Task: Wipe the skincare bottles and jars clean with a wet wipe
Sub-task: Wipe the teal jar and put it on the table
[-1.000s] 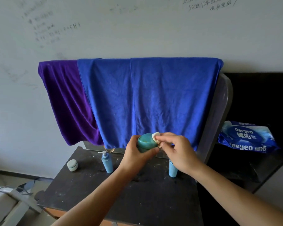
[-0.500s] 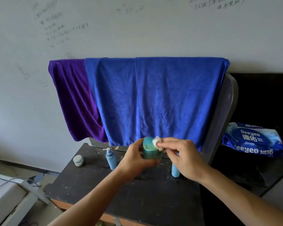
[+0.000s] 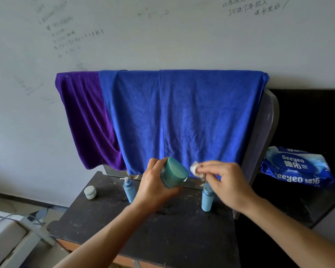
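Left grip [image 3: 153, 190] is clamped round the teal jar [image 3: 173, 173], fingers wrapped on its body. Jar is in the air above the desk [image 3: 162, 238], tilted, lid face toward upper right. Right grip [image 3: 226, 182] pinches a balled wet wipe [image 3: 194, 168] at the fingertips, just beside the lid edge; contact unclear. Upright on the desk: pump bottle [image 3: 129, 190] left of the left grip, capped blue bottle [image 3: 207, 198] below the right grip, small pale jar [image 3: 90, 192] far left. Blue towel [image 3: 182, 117] and purple towel [image 3: 85, 117] hang behind. Wipes pack [image 3: 296, 167] lies on a dark surface at right.
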`<move>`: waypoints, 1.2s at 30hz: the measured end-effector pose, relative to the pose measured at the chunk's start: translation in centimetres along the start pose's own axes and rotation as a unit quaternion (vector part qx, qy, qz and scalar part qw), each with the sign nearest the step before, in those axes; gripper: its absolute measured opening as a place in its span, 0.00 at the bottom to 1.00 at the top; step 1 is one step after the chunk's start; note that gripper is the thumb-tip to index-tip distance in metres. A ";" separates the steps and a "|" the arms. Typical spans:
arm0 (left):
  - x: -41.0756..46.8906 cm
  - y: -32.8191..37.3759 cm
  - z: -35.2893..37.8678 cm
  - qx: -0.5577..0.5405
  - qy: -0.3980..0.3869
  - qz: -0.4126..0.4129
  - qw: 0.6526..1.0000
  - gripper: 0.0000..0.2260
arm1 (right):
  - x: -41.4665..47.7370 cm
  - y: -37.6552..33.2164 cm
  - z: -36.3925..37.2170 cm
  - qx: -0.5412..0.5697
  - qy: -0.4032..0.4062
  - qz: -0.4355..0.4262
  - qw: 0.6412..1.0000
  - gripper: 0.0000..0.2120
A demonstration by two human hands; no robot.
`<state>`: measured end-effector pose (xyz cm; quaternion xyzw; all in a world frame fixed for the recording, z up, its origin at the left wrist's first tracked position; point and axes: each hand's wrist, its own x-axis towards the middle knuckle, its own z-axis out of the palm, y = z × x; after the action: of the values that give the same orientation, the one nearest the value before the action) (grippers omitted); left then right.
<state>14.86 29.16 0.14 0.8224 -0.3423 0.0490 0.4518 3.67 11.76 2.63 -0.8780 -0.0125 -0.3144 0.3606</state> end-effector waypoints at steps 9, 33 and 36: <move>0.8 0.3 -0.2 -0.192 -0.027 -0.054 0.980 0.26 | 0.5 -1.2 1.9 -0.017 -0.020 -0.113 0.993 0.12; 2.7 -1.4 -1.3 -0.501 -0.179 -0.174 0.828 0.38 | 2.5 -1.4 2.9 0.020 0.096 -0.055 0.994 0.13; 2.9 -0.9 -0.9 -0.505 -0.176 -0.179 0.826 0.33 | 2.2 -1.8 4.9 0.001 0.077 -0.065 0.995 0.18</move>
<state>17.82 28.69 1.19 0.5209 -0.2395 -0.3581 0.7369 7.62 15.80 2.35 -0.8482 -0.0422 -0.4039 0.3402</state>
